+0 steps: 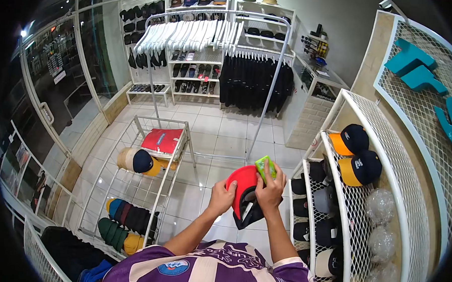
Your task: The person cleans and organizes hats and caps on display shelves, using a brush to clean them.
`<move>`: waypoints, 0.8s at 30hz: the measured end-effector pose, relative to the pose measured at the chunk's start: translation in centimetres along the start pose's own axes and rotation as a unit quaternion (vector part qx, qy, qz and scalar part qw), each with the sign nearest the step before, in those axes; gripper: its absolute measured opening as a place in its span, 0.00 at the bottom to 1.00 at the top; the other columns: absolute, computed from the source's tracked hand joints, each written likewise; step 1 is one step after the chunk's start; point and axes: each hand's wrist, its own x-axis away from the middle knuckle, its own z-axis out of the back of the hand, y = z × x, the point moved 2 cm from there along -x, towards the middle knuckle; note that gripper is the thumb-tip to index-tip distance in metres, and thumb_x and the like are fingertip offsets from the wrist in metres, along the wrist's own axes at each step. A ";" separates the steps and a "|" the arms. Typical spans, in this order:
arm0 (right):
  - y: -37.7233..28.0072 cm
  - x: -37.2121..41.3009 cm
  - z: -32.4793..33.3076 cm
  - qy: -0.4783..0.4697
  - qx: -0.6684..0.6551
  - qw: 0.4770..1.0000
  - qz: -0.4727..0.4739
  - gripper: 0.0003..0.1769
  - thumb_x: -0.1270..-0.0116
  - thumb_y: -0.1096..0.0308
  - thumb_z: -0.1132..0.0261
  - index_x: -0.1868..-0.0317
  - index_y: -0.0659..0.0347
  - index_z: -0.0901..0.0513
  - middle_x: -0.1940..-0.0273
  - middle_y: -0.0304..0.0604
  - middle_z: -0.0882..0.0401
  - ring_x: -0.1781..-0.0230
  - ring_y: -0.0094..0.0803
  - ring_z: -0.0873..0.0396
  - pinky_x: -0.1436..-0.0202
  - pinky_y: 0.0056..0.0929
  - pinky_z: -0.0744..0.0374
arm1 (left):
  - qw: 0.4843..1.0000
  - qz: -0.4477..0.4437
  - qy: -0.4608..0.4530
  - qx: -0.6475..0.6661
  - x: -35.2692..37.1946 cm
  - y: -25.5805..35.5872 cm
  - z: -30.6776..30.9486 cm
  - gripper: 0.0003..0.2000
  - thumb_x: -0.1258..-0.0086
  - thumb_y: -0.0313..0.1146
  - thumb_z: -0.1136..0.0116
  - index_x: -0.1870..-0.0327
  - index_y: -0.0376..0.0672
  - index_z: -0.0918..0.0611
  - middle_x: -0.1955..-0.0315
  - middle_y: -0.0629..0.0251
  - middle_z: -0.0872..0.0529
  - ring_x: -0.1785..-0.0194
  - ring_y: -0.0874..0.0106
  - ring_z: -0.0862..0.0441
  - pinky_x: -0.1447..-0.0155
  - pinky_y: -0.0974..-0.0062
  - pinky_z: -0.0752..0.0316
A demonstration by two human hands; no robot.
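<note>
here, in the head view, the person holds a cap (240,184) in front of the chest, up over the white floor (211,130). the cap has a red brim and a black top, and the brim points up. it sits between the two hands, just left of the right rack (334,196).

the left hand (221,193) is curled shut on the left edge of the red brim. the right hand (270,192) is on the right side of the cap. its fingers are closed on a small green thing (265,166) and press it on the top edge of the brim. i cannot tell what the green thing is. both arms are bare, and a purple shirt (215,271) with pale stripes shows at the bottom.

the right rack is white wire. orange caps (354,139) with dark tops sit high on it, and more dark caps fill the shelf under them. clear bags (380,205) lie next to them. teal letters (416,66) hang on the wire wall above.

on the other side stands the left rack (189,139), well apart from the hands. a red shirt (161,139) lies folded on its top, with a blue cap (140,161) beside it. far back, white shirts (190,33) and black shirts (256,82) hang on a rail.
</note>
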 end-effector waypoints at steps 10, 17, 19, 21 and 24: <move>-0.2 1.7 0.6 0.005 -0.010 0.999 -0.030 0.32 0.38 0.72 0.29 0.31 0.54 0.19 0.36 0.56 0.24 0.39 0.54 0.25 0.36 0.49 0.28 | 0.999 0.008 -0.024 -0.039 0.8 0.0 -0.1 0.16 0.23 0.39 0.43 0.50 0.32 0.14 0.64 0.42 0.10 0.61 0.52 0.11 0.54 0.61 0.20; 1.0 2.4 0.5 0.002 0.018 0.999 -0.041 0.34 0.38 0.71 0.31 0.28 0.51 0.21 0.36 0.53 0.24 0.41 0.53 0.26 0.34 0.50 0.30 | 0.999 0.000 -0.051 -0.009 1.4 -0.1 -0.8 0.15 0.22 0.38 0.44 0.53 0.31 0.15 0.69 0.47 0.11 0.65 0.65 0.13 0.57 0.62 0.21; -0.8 3.1 1.0 -0.010 0.011 1.000 -0.004 0.33 0.38 0.71 0.29 0.30 0.54 0.20 0.36 0.57 0.23 0.39 0.53 0.25 0.35 0.50 0.29 | 0.998 0.023 -0.061 -0.023 1.2 0.8 -0.6 0.15 0.22 0.37 0.44 0.53 0.31 0.14 0.71 0.50 0.11 0.67 0.67 0.15 0.58 0.64 0.21; -1.8 4.1 1.0 -0.058 -0.052 0.996 0.041 0.33 0.38 0.71 0.29 0.30 0.55 0.20 0.37 0.57 0.23 0.39 0.53 0.24 0.35 0.51 0.29 | 0.998 0.014 -0.055 -0.014 1.3 0.1 -0.6 0.15 0.22 0.37 0.44 0.53 0.31 0.14 0.71 0.51 0.11 0.68 0.67 0.16 0.58 0.65 0.21; 1.6 3.2 0.8 -0.003 0.009 0.997 -0.079 0.32 0.37 0.71 0.29 0.30 0.55 0.20 0.38 0.57 0.22 0.39 0.54 0.24 0.36 0.50 0.28 | 0.998 0.015 -0.059 0.013 1.6 -0.5 -0.6 0.15 0.22 0.36 0.45 0.52 0.30 0.14 0.69 0.51 0.11 0.67 0.67 0.15 0.57 0.65 0.21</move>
